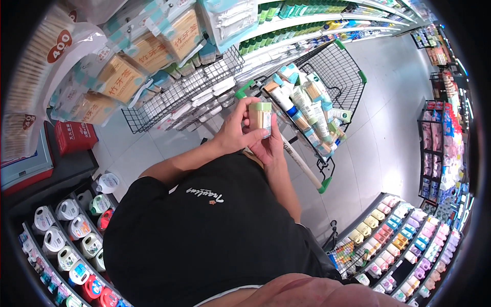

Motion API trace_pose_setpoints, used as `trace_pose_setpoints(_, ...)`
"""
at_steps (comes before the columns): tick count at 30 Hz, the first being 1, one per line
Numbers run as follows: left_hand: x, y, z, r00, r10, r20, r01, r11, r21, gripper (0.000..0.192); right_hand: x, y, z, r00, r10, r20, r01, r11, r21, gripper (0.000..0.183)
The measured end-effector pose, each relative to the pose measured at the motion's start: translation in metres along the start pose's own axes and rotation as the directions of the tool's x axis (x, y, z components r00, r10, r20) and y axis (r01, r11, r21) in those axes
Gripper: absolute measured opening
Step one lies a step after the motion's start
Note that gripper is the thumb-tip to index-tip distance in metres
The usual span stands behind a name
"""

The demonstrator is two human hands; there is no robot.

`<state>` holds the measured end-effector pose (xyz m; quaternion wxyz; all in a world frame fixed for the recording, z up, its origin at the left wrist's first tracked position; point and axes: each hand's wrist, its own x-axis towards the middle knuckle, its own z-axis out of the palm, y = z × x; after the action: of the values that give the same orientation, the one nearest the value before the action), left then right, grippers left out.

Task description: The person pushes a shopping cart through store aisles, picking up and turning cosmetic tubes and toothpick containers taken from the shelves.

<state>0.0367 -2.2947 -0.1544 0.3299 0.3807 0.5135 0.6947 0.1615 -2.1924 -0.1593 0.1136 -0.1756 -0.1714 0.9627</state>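
Note:
A small clear container of toothpicks with a light green lid [260, 107] is held in front of my chest. My left hand [234, 128] grips it from the left, with fingers behind it near the lid and the thumb across its lower front. My right hand [268, 147] supports it from below and along the right side. Just beyond my hands stands a wire shopping cart [347, 63] with green corners. Inside it is a pile of toothpick containers [313, 91], tubes [303, 100] and a white bottle with a blue cap [282, 100].
Bagged bamboo toothpicks [122, 78] and cotton swabs [34, 65] hang at the upper left, above a wire basket [184, 92]. Green bottles [268, 38] line the far shelves. Detergent jugs [53, 240] stand lower left; shelved bottles [387, 230] lower right. A red box [76, 137] sits left.

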Motion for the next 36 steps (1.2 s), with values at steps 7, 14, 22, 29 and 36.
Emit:
trace_pose_setpoints(7, 0.008, 0.011, 0.015, 0.989, 0.147, -0.003, -0.141, 0.951, 0.276, 0.081, -0.002, -0.025, -0.002, 0.999, -0.005, -0.036, -0.002, 0.980, -0.197, 0.067)
trace_pose_setpoints(14, 0.011, 0.014, 0.026, 0.986, 0.019, -0.163, -0.024, 0.999, -0.025, 0.061, 0.009, -0.039, 0.013, 0.999, 0.015, -0.034, -0.028, 0.911, -0.411, 0.062)
trace_pose_setpoints(22, 0.041, 0.004, -0.012, 0.841, 0.094, -0.533, -0.161, 0.984, -0.080, 0.051, 0.022, -0.048, 0.005, 0.988, 0.133, 0.073, -0.047, 0.726, -0.686, 0.066)
trace_pose_setpoints(29, 0.074, -0.040, -0.091, 0.723, 0.203, -0.660, 0.009, 0.953, 0.303, 0.062, 0.017, -0.059, -0.006, 0.971, 0.211, 0.114, -0.039, 0.609, -0.792, 0.060)
trace_pose_setpoints(36, 0.107, -0.036, -0.109, 0.692, -0.088, -0.717, 0.310, 0.932, 0.185, 0.035, 0.006, -0.080, -0.020, 0.979, 0.166, 0.118, -0.011, 0.619, -0.785, 0.054)
